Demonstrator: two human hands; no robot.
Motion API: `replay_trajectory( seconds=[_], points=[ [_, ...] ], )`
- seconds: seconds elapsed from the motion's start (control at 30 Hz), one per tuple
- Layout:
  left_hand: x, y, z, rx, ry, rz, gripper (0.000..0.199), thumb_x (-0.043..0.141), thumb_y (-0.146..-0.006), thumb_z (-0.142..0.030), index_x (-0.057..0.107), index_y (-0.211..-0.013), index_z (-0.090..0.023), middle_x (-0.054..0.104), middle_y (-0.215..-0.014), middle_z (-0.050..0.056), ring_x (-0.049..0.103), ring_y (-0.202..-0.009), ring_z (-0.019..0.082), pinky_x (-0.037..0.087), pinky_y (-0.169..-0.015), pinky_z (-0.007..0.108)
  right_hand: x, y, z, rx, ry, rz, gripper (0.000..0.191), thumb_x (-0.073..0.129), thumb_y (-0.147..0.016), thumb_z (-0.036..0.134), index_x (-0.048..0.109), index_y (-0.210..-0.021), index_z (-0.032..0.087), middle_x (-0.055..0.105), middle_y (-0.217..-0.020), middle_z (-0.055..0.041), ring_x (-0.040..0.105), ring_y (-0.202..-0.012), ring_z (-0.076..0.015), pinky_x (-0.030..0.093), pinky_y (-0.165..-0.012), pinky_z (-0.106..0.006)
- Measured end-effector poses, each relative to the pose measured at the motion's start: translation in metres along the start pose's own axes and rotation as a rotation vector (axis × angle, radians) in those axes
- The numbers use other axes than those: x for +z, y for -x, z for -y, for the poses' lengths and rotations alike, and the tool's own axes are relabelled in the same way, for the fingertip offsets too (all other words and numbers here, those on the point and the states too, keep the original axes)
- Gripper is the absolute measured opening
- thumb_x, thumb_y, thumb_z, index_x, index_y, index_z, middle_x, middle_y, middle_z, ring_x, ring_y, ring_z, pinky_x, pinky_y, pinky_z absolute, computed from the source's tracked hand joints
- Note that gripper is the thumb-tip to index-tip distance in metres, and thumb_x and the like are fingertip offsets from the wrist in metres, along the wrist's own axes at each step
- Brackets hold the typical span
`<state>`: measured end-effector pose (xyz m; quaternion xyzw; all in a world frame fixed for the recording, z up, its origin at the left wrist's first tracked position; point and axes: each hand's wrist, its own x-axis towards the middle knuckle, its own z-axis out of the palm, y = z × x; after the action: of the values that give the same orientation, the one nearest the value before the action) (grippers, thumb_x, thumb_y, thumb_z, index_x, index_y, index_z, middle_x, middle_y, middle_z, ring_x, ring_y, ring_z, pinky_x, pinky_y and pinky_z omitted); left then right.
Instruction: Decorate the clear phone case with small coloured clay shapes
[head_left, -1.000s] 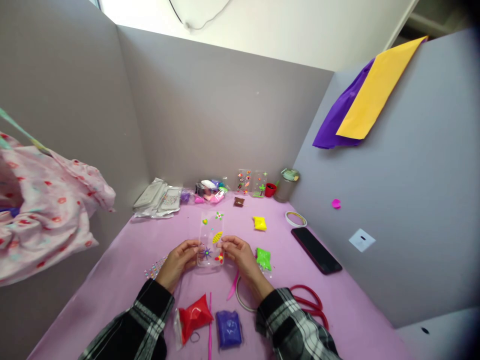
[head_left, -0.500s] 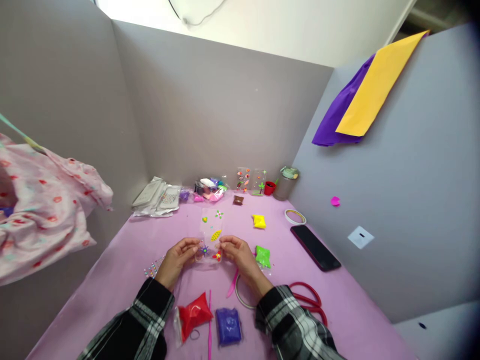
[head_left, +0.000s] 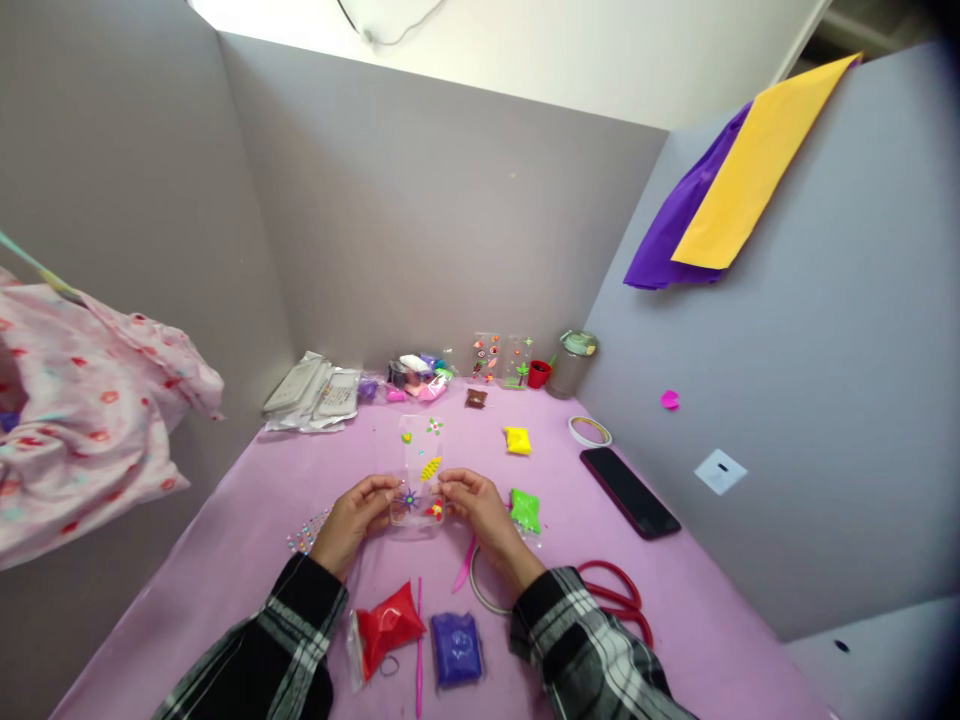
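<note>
A clear phone case (head_left: 417, 458) decorated with small colourful shapes, among them a yellow leaf, a blue star-like flower and a red-and-yellow piece, is held up over the table. My left hand (head_left: 355, 518) pinches its left edge. On the opposite edge, the fingers of my right hand (head_left: 480, 510) are closed as well. Below the hands lie a red clay packet (head_left: 390, 630), a thin pink tool (head_left: 420, 650) and a blue clay packet (head_left: 457, 650). A pink plastic knife (head_left: 464, 566) and a green clay packet (head_left: 526, 510) are beside my right hand.
Near my left wrist is a sheet of gems (head_left: 306, 532). Red-handled scissors (head_left: 616, 592), a black phone (head_left: 630, 492) and a tape roll (head_left: 590, 432) lie at right. White packages (head_left: 315, 393), bagged clay (head_left: 421, 377) and a tumbler (head_left: 574, 365) line the back; grey partitions surround the table.
The phone case has tilted very slightly between my hands. Both hands keep nearly the same place and grip; the whole view has shifted a little.
</note>
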<state>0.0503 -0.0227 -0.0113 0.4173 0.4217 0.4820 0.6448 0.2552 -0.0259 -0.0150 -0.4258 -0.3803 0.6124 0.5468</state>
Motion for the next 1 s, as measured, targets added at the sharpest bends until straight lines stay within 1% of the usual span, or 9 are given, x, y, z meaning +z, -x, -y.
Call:
replay_trajectory(
  seconds=[0.1, 0.27, 0.4, 0.53, 0.67, 0.73, 0.83, 0.93, 1.0],
  points=[
    [-0.002, -0.001, 0.002, 0.030, -0.056, -0.003, 0.048, 0.087, -0.064, -0.049, 0.071, -0.096, -0.017, 0.075, -0.089, 0.005, 0.069, -0.078, 0.019, 0.054, -0.076, 0.031, 0.000, 0.000, 0.000, 0.000, 0.006, 0.001, 0.039, 0.089, -0.062, 0.038, 0.072, -0.089, 0.016, 0.079, -0.083, -0.0075, 0.067, -0.064, -0.0139, 0.046, -0.061, -0.024],
    [-0.008, -0.006, 0.007, 0.118, -0.200, -0.022, 0.043, 0.083, -0.070, -0.048, 0.072, -0.097, -0.016, 0.068, -0.077, -0.001, 0.060, -0.068, 0.013, 0.047, -0.069, 0.025, 0.000, 0.001, 0.001, -0.003, 0.033, -0.004, 0.038, 0.087, -0.064, 0.038, 0.072, -0.090, 0.015, 0.079, -0.083, -0.0082, 0.068, -0.064, -0.0143, 0.046, -0.060, -0.024],
    [-0.012, -0.011, 0.013, 0.148, -0.319, -0.006, 0.034, 0.076, -0.082, -0.043, 0.069, -0.100, -0.015, 0.065, -0.077, -0.002, 0.059, -0.066, 0.013, 0.049, -0.067, 0.028, -0.002, -0.001, -0.003, -0.016, 0.080, -0.016, 0.039, 0.084, -0.066, 0.042, 0.072, -0.092, 0.015, 0.077, -0.080, -0.0071, 0.068, -0.065, -0.0162, 0.049, -0.063, -0.027],
    [-0.015, -0.012, 0.019, 0.160, -0.453, -0.005, 0.023, 0.068, -0.093, -0.038, 0.064, -0.099, -0.015, 0.059, -0.070, -0.005, 0.056, -0.058, 0.012, 0.048, -0.060, 0.028, -0.004, -0.004, -0.009, -0.051, 0.201, -0.052, 0.038, 0.080, -0.068, 0.043, 0.073, -0.092, 0.014, 0.074, -0.075, -0.0061, 0.064, -0.061, -0.0159, 0.049, -0.061, -0.029],
    [-0.018, -0.010, 0.016, 0.218, -0.607, -0.074, 0.022, 0.069, -0.090, -0.037, 0.065, -0.098, -0.016, 0.061, -0.077, -0.002, 0.057, -0.063, 0.014, 0.050, -0.065, 0.030, -0.007, -0.006, -0.006, -0.116, 0.385, -0.093, 0.031, 0.073, -0.073, 0.040, 0.074, -0.092, 0.015, 0.073, -0.076, -0.0059, 0.062, -0.061, -0.0171, 0.049, -0.058, -0.030],
    [-0.019, -0.009, 0.012, 0.271, -0.679, -0.135, 0.022, 0.069, -0.085, -0.037, 0.067, -0.095, -0.018, 0.062, -0.084, 0.000, 0.058, -0.068, 0.016, 0.051, -0.073, 0.035, -0.013, -0.006, 0.004, -0.161, 0.490, -0.124, 0.028, 0.068, -0.076, 0.037, 0.074, -0.093, 0.016, 0.075, -0.083, -0.0071, 0.065, -0.067, -0.0192, 0.051, -0.062, -0.031],
    [-0.018, -0.007, 0.005, 0.344, -0.753, -0.197, 0.026, 0.064, -0.080, -0.042, 0.069, -0.094, -0.021, 0.061, -0.090, 0.001, 0.056, -0.067, 0.017, 0.051, -0.078, 0.038, -0.031, -0.003, 0.030, -0.238, 0.666, -0.189, 0.028, 0.061, -0.081, 0.034, 0.073, -0.100, 0.017, 0.076, -0.093, -0.0086, 0.068, -0.079, -0.0217, 0.053, -0.075, -0.034],
    [-0.014, -0.002, 0.000, 0.395, -0.789, -0.204, 0.030, 0.059, -0.081, -0.045, 0.067, -0.098, -0.022, 0.060, -0.092, 0.001, 0.054, -0.062, 0.017, 0.050, -0.074, 0.037, -0.058, 0.008, 0.062, -0.294, 0.872, -0.280, 0.029, 0.054, -0.087, 0.032, 0.071, -0.107, 0.018, 0.075, -0.100, -0.0097, 0.068, -0.088, -0.0237, 0.051, -0.086, -0.039],
    [-0.009, 0.001, -0.002, 0.419, -0.806, -0.189, 0.031, 0.057, -0.082, -0.045, 0.066, -0.100, -0.022, 0.060, -0.092, 0.001, 0.053, -0.061, 0.016, 0.048, -0.069, 0.034, -0.077, 0.020, 0.077, -0.306, 1.021, -0.302, 0.029, 0.058, -0.087, 0.031, 0.070, -0.111, 0.020, 0.073, -0.110, -0.0100, 0.067, -0.099, -0.0259, 0.047, -0.096, -0.042]
  ],
)
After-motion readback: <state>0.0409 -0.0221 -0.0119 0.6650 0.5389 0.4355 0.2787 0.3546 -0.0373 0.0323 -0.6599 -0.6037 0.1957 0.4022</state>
